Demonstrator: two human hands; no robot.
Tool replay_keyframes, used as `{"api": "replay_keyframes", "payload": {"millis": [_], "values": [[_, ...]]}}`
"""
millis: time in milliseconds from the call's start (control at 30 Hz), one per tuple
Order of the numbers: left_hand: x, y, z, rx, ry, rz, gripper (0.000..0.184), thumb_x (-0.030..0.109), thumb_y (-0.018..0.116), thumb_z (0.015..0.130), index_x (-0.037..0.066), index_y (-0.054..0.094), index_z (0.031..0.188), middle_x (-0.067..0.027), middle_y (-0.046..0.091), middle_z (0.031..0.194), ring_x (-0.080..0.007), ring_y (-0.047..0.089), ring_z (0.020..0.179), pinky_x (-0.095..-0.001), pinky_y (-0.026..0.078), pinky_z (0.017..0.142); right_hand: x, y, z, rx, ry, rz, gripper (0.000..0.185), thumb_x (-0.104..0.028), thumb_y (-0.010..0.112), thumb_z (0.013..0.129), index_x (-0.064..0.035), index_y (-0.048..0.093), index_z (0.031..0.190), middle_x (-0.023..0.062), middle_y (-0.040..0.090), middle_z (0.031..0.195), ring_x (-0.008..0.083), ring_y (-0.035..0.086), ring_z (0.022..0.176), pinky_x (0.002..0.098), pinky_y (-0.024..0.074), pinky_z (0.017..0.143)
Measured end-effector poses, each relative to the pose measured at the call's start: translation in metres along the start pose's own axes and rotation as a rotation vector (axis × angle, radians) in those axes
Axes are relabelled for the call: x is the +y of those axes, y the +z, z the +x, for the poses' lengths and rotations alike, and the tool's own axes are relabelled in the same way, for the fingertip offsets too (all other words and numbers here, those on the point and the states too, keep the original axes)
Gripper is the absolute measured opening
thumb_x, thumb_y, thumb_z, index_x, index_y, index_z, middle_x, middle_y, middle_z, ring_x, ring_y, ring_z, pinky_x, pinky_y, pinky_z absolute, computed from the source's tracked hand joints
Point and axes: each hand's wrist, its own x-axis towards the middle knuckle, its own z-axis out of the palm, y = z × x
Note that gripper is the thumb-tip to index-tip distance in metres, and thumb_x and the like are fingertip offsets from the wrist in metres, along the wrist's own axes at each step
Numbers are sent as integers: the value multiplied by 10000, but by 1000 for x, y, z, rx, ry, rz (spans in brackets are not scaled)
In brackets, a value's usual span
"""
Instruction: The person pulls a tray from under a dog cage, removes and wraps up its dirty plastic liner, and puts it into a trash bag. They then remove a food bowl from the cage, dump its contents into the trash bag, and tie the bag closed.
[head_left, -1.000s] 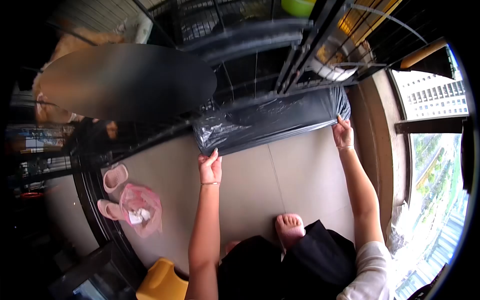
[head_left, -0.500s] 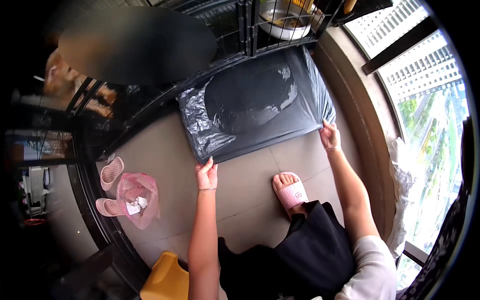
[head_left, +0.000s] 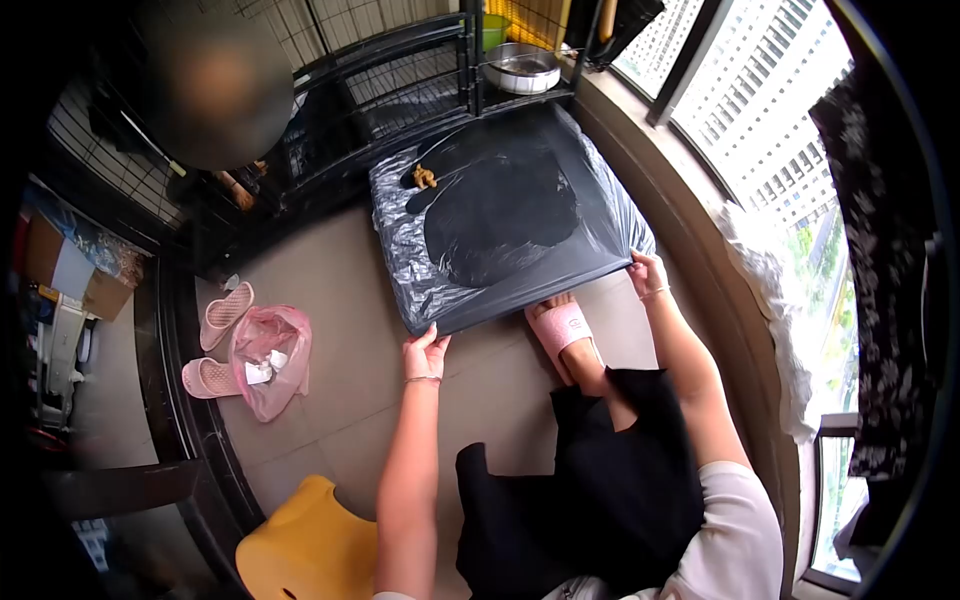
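Observation:
A wide flat tray [head_left: 600,215] wrapped in thin black plastic lies between my hands, partly out from under a black wire cage [head_left: 400,85]. My left hand [head_left: 427,357] pinches its near left corner, thumb on top. At the near right corner, my right hand [head_left: 648,274] grips the edge and the gathered plastic. A wet-looking dark patch [head_left: 505,215] spreads over the middle of the plastic. Toward the far left of the tray sits a small brown lump that looks like droppings [head_left: 425,177].
My foot in a pink slipper [head_left: 562,332] is at the tray's front edge. A pink bag with white tissues [head_left: 272,385] stands left, beside a pair of pink slippers [head_left: 228,312]. A yellow stool [head_left: 305,545] is near me. A metal bowl [head_left: 522,70] sits behind; windows line the right.
The view has shifted, and the brown lump on the tray now shows. My foot has come forward to the tray's front edge. Both hands keep their hold on the corners.

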Motion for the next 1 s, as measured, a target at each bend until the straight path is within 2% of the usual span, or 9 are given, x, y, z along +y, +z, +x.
{"api": "replay_keyframes", "payload": {"millis": [167, 300, 367, 433, 467, 567, 667, 900, 1000], "values": [[-19, -30, -13, 22, -64, 36, 285, -84, 549, 759, 43, 536, 1014, -85, 594, 971, -223, 580, 899, -438, 479, 791, -14, -22, -33, -13, 92, -42, 112, 71, 581, 694, -18, 541, 748, 57, 567, 722, 155, 547, 629, 257, 447, 600], [-33, -31, -47, -98, -12, 162, 364, -89, 539, 748, 9, 503, 1097, -80, 587, 998, -220, 558, 960, -416, 456, 818, -3, -47, -57, -78, 138, 137, 203, 73, 515, 754, 44, 484, 953, 117, 580, 848, 218, 588, 811, 335, 496, 784], [-44, -40, -76, -78, 5, 158, 376, -97, 529, 744, 1, 503, 1106, -89, 583, 1026, -222, 555, 973, -393, 437, 858, 1, -94, -53, -195, 202, 214, 250, 75, 509, 767, 64, 455, 1011, 138, 576, 904, 237, 585, 839, 362, 488, 822], [-52, -44, -95, -25, -35, 170, 372, -106, 518, 745, -7, 499, 1104, -99, 583, 1035, -220, 558, 971, -366, 419, 900, -24, -95, -87, -245, 183, 158, 176, 64, 486, 807, 72, 477, 982, 160, 582, 939, 247, 589, 854, 334, 505, 788], [-59, -43, -101, -111, -69, 139, 356, -111, 518, 743, 9, 515, 1078, -88, 589, 1035, -203, 562, 963, -342, 422, 902, -27, -89, -93, -182, 160, 163, 156, 72, 478, 809, 71, 480, 965, 159, 582, 933, 249, 589, 842, 335, 508, 787], [-83, -60, -98, -115, -3, 94, 339, -112, 521, 742, 23, 533, 1052, -76, 597, 1016, -193, 567, 946, -335, 434, 880, -16, -112, -84, -227, 143, 177, 221, 61, 461, 810, 88, 469, 1029, 184, 575, 1011, 287, 573, 931, 377, 475, 862], [-89, -79, -118, -37, -17, 86, 331, -115, 525, 741, 7, 533, 1048, -89, 598, 1005, -199, 570, 933, -326, 437, 877, -7, -131, -105, -158, 180, 201, 378, 72, 477, 792, 34, 377, 1154, 156, 558, 1041, 287, 560, 966, 428, 450, 896], [-124, -109, -176, -10, -51, 42, 356, -124, 511, 748, 0, 526, 1081, -108, 586, 1050, -229, 553, 993, -353, 417, 921, 0, -177, -148, -84, 198, 206, 425, 104, 504, 761, 15, 369, 1153, 162, 554, 992, 276, 569, 913, 417, 463, 860], [-130, -118, -193, -25, -68, 44, 376, -119, 514, 755, 5, 509, 1110, -102, 573, 1081, -223, 542, 1013, -366, 413, 919, 7, -183, -160, -33, 200, 226, 448, 115, 512, 744, 18, 339, 1145, 161, 547, 1003, 293, 561, 931, 459, 444, 872]]}}
